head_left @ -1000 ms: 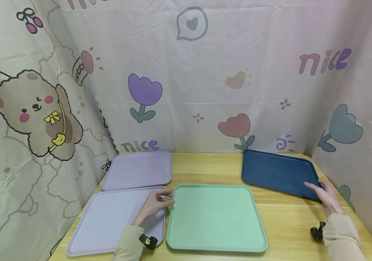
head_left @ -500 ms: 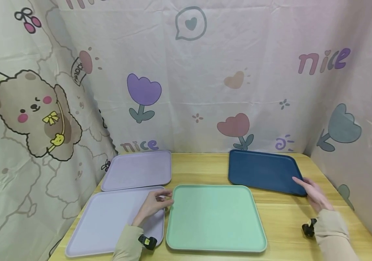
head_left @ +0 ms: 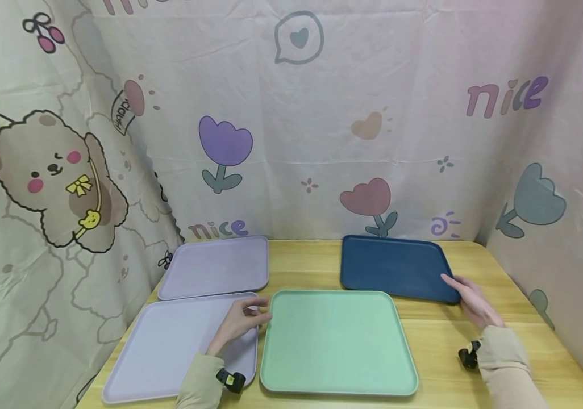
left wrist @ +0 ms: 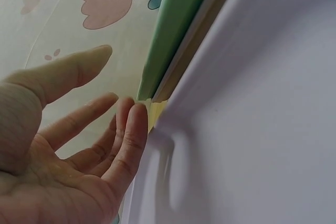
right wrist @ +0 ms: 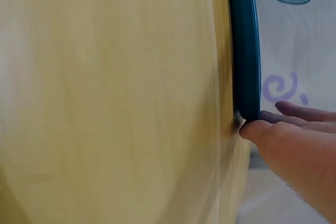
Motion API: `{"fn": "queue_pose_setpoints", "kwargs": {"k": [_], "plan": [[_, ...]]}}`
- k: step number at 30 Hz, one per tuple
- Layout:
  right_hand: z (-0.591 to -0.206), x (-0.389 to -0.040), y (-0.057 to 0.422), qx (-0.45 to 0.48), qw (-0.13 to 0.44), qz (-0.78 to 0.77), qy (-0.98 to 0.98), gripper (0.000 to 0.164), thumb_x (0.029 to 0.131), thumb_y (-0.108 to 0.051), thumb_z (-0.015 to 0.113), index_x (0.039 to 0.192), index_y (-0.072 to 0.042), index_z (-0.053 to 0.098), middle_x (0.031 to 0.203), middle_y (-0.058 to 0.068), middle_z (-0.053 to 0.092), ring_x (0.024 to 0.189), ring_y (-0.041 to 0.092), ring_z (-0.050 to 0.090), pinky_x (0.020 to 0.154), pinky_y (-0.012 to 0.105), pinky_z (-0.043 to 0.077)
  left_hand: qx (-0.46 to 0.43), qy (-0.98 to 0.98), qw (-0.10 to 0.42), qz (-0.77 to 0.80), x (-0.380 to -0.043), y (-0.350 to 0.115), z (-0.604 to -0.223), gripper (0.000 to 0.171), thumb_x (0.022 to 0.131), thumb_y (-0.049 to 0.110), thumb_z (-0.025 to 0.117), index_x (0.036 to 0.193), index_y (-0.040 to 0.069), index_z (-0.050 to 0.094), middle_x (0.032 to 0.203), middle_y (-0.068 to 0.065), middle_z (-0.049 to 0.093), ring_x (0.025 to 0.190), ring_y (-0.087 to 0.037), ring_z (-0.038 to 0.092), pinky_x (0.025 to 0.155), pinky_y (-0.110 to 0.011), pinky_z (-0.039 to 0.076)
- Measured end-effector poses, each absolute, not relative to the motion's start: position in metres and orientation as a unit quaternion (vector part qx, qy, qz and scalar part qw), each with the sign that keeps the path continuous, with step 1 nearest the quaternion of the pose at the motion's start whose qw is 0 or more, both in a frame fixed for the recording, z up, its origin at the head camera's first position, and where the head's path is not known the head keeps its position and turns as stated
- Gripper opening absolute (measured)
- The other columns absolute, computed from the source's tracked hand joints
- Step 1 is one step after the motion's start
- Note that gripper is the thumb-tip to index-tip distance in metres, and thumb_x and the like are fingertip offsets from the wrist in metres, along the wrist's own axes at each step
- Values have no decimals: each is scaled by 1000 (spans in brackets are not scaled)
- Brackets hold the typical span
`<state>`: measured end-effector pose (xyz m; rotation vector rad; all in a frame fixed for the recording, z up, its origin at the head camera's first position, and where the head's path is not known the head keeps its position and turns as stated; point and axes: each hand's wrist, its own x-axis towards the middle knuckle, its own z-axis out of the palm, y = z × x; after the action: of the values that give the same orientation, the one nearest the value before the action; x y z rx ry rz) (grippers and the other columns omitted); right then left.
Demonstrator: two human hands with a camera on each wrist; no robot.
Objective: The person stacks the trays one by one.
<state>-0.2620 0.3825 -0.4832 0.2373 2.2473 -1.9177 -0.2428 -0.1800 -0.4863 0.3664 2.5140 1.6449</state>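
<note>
The right hand (head_left: 477, 300) is at the near right corner of a navy blue tray (head_left: 396, 267), one digit reaching over the rim in the head view. From the right wrist, the hand (right wrist: 294, 137) holds the end of the blue tray (right wrist: 247, 45) low over the wooden table. The left hand (head_left: 238, 324) hovers above a pale lavender tray (head_left: 169, 346), fingertips by the left rim of a mint green tray (head_left: 340, 341). In the left wrist view, the hand (left wrist: 79, 156) has fingers loosely bent and nothing between thumb and fingers.
A second lavender tray (head_left: 217, 267) lies at the back left, just behind the front lavender one. All trays rest on a wooden table (head_left: 304, 264). A printed curtain (head_left: 302, 125) encloses the back and both sides.
The right hand has moved left together with the navy blue tray, which has slid left along the back and turned slightly straighter. The left hand and the other trays have stayed put.
</note>
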Motion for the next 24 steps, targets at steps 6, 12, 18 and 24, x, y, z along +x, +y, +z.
{"fn": "queue_pose_setpoints", "kwargs": {"k": [6, 12, 18, 24], "plan": [[-484, -267, 367, 62, 97, -658, 745, 92, 106, -45, 42, 155, 6, -16, 164, 26, -22, 153, 41, -18, 128, 55, -6, 100, 836, 55, 537, -241, -179, -485, 50, 90, 17, 75, 132, -6, 60, 128, -26, 66, 92, -15, 66, 75, -23, 54], [-484, -270, 354, 48, 111, -665, 737, 91, 107, -43, 42, 155, 5, -19, 164, 24, -26, 152, 40, -21, 128, 54, -8, 99, 833, 53, 541, -241, -179, -486, 50, 90, 15, 74, 133, -7, 59, 131, -27, 64, 95, -20, 66, 76, -23, 54], [-484, -273, 341, 43, 119, -673, 729, 92, 107, -43, 42, 154, 7, -20, 163, 26, -26, 152, 40, -21, 128, 53, -8, 102, 831, 52, 544, -242, -179, -487, 50, 90, 14, 74, 133, -7, 59, 132, -28, 63, 96, -20, 66, 76, -21, 53], [-483, -277, 327, 38, 128, -676, 725, 95, 106, -45, 42, 153, 8, -21, 163, 26, -26, 152, 39, -22, 128, 53, -9, 98, 836, 44, 538, -242, -179, -488, 50, 90, 16, 74, 132, -6, 60, 132, -27, 63, 98, -21, 67, 80, -23, 54]]}}
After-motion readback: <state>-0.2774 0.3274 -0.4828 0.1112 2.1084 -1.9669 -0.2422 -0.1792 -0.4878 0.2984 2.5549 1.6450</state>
